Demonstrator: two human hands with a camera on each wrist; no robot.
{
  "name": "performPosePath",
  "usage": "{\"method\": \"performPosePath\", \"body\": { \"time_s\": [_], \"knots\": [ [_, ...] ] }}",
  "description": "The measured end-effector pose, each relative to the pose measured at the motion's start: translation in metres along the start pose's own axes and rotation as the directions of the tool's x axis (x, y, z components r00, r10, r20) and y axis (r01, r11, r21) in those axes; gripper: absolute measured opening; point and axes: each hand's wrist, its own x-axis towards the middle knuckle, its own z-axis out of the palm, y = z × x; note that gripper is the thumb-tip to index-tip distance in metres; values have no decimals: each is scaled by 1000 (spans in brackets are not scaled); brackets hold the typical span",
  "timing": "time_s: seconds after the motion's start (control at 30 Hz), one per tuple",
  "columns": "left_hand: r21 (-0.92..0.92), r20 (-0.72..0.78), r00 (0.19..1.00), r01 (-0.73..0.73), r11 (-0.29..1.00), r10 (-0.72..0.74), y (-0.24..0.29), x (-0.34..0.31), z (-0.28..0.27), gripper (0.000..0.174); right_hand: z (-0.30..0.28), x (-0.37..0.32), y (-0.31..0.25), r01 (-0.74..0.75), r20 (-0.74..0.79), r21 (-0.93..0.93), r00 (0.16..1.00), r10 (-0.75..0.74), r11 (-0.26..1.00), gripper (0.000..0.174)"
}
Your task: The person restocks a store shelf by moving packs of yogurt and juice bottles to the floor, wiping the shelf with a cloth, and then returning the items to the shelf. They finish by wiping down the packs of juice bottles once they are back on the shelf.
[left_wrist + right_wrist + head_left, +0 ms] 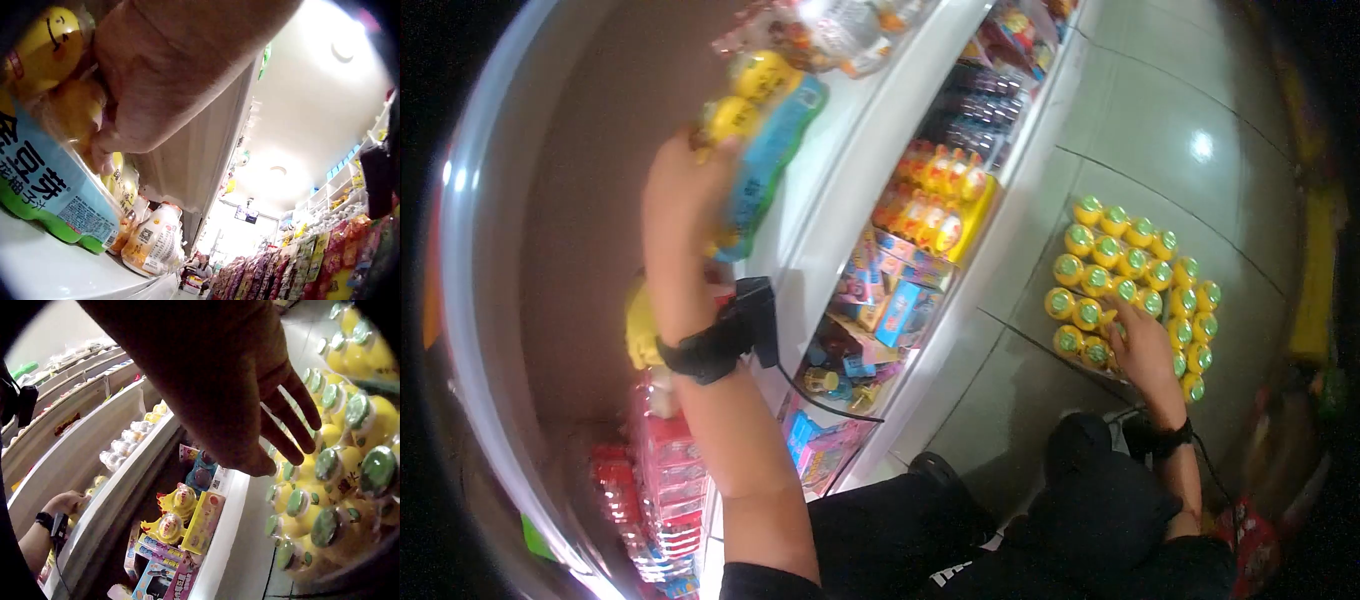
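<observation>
My left hand (685, 190) is at the shelf, its fingers curled over a pack of yellow juice bottles (737, 118) in a blue and green carton sleeve (65, 187). The left wrist view shows the pack standing on the white shelf, one bottle bearing a smiling face; the palm hides part of it. Low on the right, my right hand (1145, 350) is over several rows of yellow bottles with green caps (1100, 250), which stand on the floor. Its fingers (290, 403) are spread and nearly straight, overlapping the nearest bottles in the right wrist view.
Lower shelves hold orange-capped bottles (930, 205), dark bottles (975, 110) and toy boxes (905, 315). Red packs (670, 470) stand at the left. Orange and white bottles (153, 240) sit beyond the held pack. The white shelf edge (840, 200) runs between the hands; tiled floor (1140, 90) lies right.
</observation>
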Motion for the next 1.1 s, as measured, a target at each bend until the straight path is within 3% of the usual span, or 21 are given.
{"method": "performPosePath", "body": {
  "time_s": [0.03, 0.07, 0.13, 0.27, 0.3, 0.33, 0.4, 0.5, 0.57, 0.6, 0.67, 0.73, 0.77, 0.8, 0.9, 0.93, 0.97, 1.0, 1.03, 1.1],
  "knots": [
    [34, -11, 1000, 3, 999, -2, -3, 0, -1, 59, -1, -3, 7, 26, -52, -15, 998, -26, 1000, 38],
    [60, -9, 1000, 0, 998, 0, -4, -1, 2, 63, -4, -3, 7, -48, -10, -86, 999, 47, 995, 39],
    [162, 5, 995, 100, 982, -102, 3, -6, 0, 68, -9, -7, 14, -43, -41, -160, 998, 37, 986, 37],
    [362, -215, 956, -110, 926, 198, -58, 15, 28, 73, -10, -20, 17, -100, 27, -136, 994, 104, 986, 20],
    [349, -192, 935, -218, 911, 297, -65, 19, 30, 70, -3, -25, 24, -27, 35, -180, 999, 34, 983, 22],
    [333, -184, 937, -225, 916, 297, -56, 7, 35, 70, 5, -29, 29, 51, 42, -222, 998, -42, 974, 25],
    [529, -345, 817, -238, 814, 462, -26, -23, 39, 66, 13, -34, 24, 86, 70, -247, 995, -70, 965, 28],
    [263, -445, 683, -519, 813, 580, 4, -43, 29, 66, 30, -39, 14, 108, 67, -226, 993, -95, 968, 35],
    [39, -400, 748, -564, 825, 530, 52, -88, 17, 47, 39, -41, 13, 66, 41, -218, 997, -59, 974, 43],
    [35, -397, 754, -558, 829, 524, 59, -100, 15, 47, 43, -44, 13, 70, 49, -222, 997, -61, 972, 43],
    [-157, -441, 641, -744, 649, 629, 65, -118, 15, 37, 53, -48, 18, 134, -10, -281, 990, -143, 950, 45],
    [-292, -500, 625, -773, 563, 600, 66, -133, 21, 35, 87, -60, 40, 122, -75, -366, 984, -160, 922, 45],
    [-389, -162, 687, -704, 594, 709, 74, -180, 12, 35, 93, -63, 46, 102, -138, -442, 974, -180, 891, 46],
    [-385, -219, 692, -709, 591, 688, 73, -181, 16, 36, 90, -63, 42, 107, -140, -449, 972, -188, 887, 46],
    [-464, -209, 693, -692, 554, 690, 71, -198, 37, 24, 72, -59, 26, 51, 49, -352, 998, -36, 935, 55],
    [-425, -255, 708, -694, 581, 659, 71, -197, 38, 24, 77, -58, 28, 31, 11, -361, 1000, -29, 932, 62],
    [-416, -273, 711, -694, 587, 648, 67, -194, 35, 23, 62, -55, 10, -59, 91, -341, 991, 96, 938, 69],
    [-410, -279, 720, -687, 599, 635, 64, -192, 32, 21, 51, -54, -2, -24, 45, -321, 998, 40, 947, 75],
    [-374, -308, 741, -671, 640, 596, 63, -187, 28, 21, 34, -44, -25, -148, 110, -289, 976, 186, 946, 73],
    [-291, -447, 726, -671, 682, 523, 57, -178, 21, 16, -4, -34, -70, -62, -40, -156, 998, 57, 986, 68]
  ]
}}
